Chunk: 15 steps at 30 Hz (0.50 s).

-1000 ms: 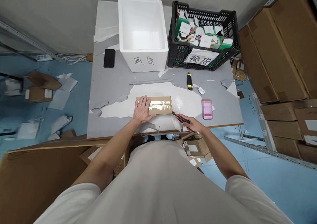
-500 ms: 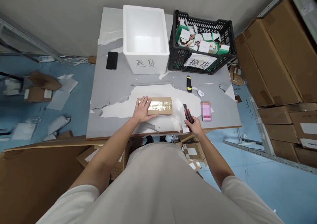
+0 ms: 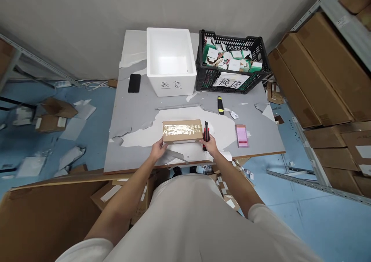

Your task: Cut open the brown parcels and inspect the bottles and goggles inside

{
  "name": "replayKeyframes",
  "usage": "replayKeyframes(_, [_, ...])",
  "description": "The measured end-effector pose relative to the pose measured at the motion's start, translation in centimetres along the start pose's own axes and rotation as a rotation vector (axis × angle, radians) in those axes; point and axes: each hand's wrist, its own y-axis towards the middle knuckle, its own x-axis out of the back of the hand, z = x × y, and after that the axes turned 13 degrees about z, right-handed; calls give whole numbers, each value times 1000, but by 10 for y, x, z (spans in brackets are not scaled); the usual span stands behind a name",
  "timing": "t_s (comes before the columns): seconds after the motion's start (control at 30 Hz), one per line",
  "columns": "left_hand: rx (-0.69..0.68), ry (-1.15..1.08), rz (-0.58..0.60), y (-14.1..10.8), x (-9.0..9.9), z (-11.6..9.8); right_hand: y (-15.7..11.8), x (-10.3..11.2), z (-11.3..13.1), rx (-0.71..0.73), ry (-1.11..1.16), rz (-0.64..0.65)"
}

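A small brown cardboard box with shiny tape along its top lies near the front of the table, its near side facing me. My left hand is closed on its near left corner, thumb and fingers at the edge. Upright in my right hand is a red and black utility knife, its tip pointing away from me. The fingers of that hand also touch the box's near right corner. Whether the knife's blade is out cannot be made out.
Behind the box stand a white foam bin and a black crate of green and white cartons. A yellow and black cutter, crumpled paper, a pink printed item and a black phone lie on the torn grey table covering.
My left hand has gone from flat on the box top to its near left corner. My right hand has brought the knife left to the box. The view has tilted up slightly.
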Motion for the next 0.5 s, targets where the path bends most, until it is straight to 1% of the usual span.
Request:
replayKeyframes(0.1, [3,-4,-43,3,-2,-15,5,5,8,35,-28,-5])
replayKeyframes(0.2, [39,114,-119,12,7,-32,16,12,19,80,-120,-3])
replayKeyframes(0.27, [83,151,-146,21,14,-39,25,17,25,50,-225,-7])
replayKeyframes(0.33, [119,118,-152,33,18,-42,34,19,29,2,-309,-36])
replayKeyframes(0.4, [136,63,-138,44,19,-42,43,18,29,-29,-340,-60])
replayKeyframes(0.5, [144,-7,-83,56,18,-37,53,15,27,-42,-321,-29])
